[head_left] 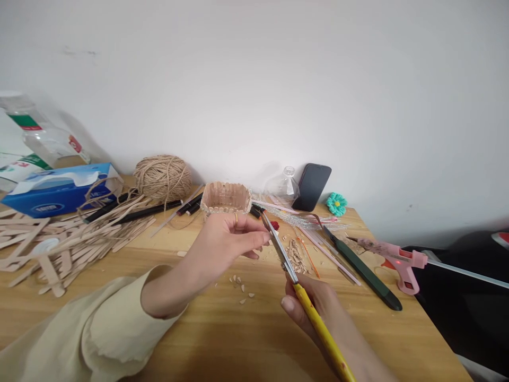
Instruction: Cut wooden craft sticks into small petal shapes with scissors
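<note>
My right hand (pixel 324 302) is wrapped round a pair of yellow-handled shears (pixel 318 323), whose metal blades point up and away toward my other hand. The fingers of my left hand (pixel 220 241) are pinched together beside the blade tips; whatever they hold is too small or hidden to make out. Just beyond the left hand stands a small box of wooden stick pieces (pixel 226 192). Several rounded wood bits (pixel 242 288) lie on the table below my hands. A pile of wood scraps (pixel 299 257) sits right of the blades, with a small red piece (pixel 275 225) behind them.
Craft sticks (pixel 59 254) are heaped at left, near a blue tissue pack (pixel 59 191), a bottle (pixel 51 135) and a twine ball (pixel 163 178). A phone (pixel 313 185), turquoise flower (pixel 336 204), dark green cutter (pixel 366 273) and pink glue gun (pixel 401 262) occupy the right.
</note>
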Demonstrator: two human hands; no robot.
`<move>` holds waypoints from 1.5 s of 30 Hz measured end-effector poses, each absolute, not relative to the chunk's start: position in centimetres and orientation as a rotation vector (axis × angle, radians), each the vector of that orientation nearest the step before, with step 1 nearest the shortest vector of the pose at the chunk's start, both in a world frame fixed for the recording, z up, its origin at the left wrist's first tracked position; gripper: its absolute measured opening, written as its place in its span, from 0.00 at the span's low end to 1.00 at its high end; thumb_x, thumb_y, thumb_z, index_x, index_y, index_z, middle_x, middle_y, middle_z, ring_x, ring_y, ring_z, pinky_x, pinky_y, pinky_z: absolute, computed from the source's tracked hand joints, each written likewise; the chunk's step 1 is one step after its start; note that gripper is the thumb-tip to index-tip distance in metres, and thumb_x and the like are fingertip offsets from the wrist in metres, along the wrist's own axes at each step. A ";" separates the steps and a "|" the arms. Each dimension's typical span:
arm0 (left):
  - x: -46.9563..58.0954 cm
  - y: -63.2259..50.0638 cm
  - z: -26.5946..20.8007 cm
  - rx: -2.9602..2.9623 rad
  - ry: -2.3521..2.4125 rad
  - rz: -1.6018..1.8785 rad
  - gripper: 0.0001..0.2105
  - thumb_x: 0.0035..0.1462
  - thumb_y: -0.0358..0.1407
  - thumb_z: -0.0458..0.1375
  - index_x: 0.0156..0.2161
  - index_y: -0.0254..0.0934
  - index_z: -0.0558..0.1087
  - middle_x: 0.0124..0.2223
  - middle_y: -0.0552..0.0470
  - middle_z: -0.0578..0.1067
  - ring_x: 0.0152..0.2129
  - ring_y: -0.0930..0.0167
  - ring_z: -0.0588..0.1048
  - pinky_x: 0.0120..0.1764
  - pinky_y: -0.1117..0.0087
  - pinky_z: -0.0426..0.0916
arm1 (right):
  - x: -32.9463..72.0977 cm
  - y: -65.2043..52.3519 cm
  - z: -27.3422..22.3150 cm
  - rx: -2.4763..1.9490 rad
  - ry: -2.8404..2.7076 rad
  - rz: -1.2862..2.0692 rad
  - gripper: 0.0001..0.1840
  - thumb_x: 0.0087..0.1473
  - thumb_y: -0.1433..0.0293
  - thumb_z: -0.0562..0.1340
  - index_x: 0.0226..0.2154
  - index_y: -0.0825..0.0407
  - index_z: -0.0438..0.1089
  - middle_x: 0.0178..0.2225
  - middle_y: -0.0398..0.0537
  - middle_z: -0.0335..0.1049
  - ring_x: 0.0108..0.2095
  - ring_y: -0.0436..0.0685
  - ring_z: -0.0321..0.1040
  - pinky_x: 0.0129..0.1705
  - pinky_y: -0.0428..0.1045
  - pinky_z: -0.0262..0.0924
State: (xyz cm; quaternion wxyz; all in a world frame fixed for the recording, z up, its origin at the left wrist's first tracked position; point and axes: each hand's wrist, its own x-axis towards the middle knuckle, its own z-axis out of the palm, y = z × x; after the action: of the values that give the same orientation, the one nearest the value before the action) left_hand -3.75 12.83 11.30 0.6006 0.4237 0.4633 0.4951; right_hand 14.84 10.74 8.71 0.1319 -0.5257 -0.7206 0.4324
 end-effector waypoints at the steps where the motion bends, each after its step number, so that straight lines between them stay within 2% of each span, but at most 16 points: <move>1: -3.8 12.8 11.3 0.977 1.078 1.139 0.01 0.42 0.30 0.62 0.24 0.35 0.76 0.22 0.58 0.74 0.20 0.78 0.69 0.23 0.80 0.68 | 14.8 10.7 8.8 -1.543 -2.087 1.254 0.28 0.47 0.41 0.50 0.19 0.49 0.49 0.20 0.37 0.45 0.22 0.50 0.43 0.23 0.46 0.38; 9: -3.7 12.9 11.5 0.987 1.139 1.133 0.01 0.41 0.30 0.61 0.22 0.35 0.75 0.22 0.58 0.73 0.20 0.78 0.68 0.24 0.79 0.68 | 14.9 10.2 8.8 -1.551 -2.100 1.179 0.26 0.49 0.45 0.53 0.20 0.50 0.51 0.20 0.37 0.48 0.22 0.50 0.45 0.23 0.46 0.40; 18: -3.9 13.1 11.5 1.027 1.109 1.108 0.02 0.41 0.31 0.62 0.21 0.35 0.75 0.21 0.57 0.72 0.19 0.78 0.68 0.24 0.79 0.68 | 15.3 10.4 9.5 -1.360 -2.121 1.392 0.31 0.48 0.38 0.47 0.25 0.50 0.54 0.23 0.39 0.51 0.25 0.52 0.48 0.26 0.47 0.45; 25: -3.7 12.9 11.5 1.024 1.118 1.083 0.02 0.42 0.31 0.61 0.22 0.35 0.74 0.22 0.58 0.72 0.20 0.78 0.68 0.25 0.78 0.68 | 15.0 10.2 9.0 -1.421 -2.100 1.306 0.32 0.47 0.37 0.45 0.21 0.50 0.51 0.20 0.37 0.45 0.23 0.50 0.43 0.23 0.46 0.38; 32: -3.7 12.8 11.5 1.007 1.130 1.078 0.02 0.41 0.31 0.61 0.22 0.35 0.74 0.22 0.58 0.72 0.20 0.78 0.68 0.26 0.76 0.67 | 14.8 10.2 8.7 -1.511 -2.103 1.227 0.30 0.48 0.40 0.49 0.18 0.49 0.48 0.19 0.37 0.43 0.22 0.49 0.41 0.22 0.46 0.36; 45: -3.6 12.8 11.1 1.026 1.119 1.075 0.02 0.42 0.30 0.60 0.22 0.35 0.74 0.21 0.58 0.72 0.20 0.78 0.68 0.25 0.77 0.66 | 15.1 9.9 8.9 -1.607 -2.116 1.186 0.25 0.50 0.47 0.52 0.18 0.49 0.48 0.20 0.37 0.43 0.22 0.49 0.42 0.22 0.46 0.38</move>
State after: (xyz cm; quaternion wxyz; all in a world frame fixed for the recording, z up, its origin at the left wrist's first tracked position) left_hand -3.61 12.80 11.12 0.5978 0.4422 0.4822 0.4633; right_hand 15.05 9.87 8.89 0.1157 -0.5486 -0.7222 0.4050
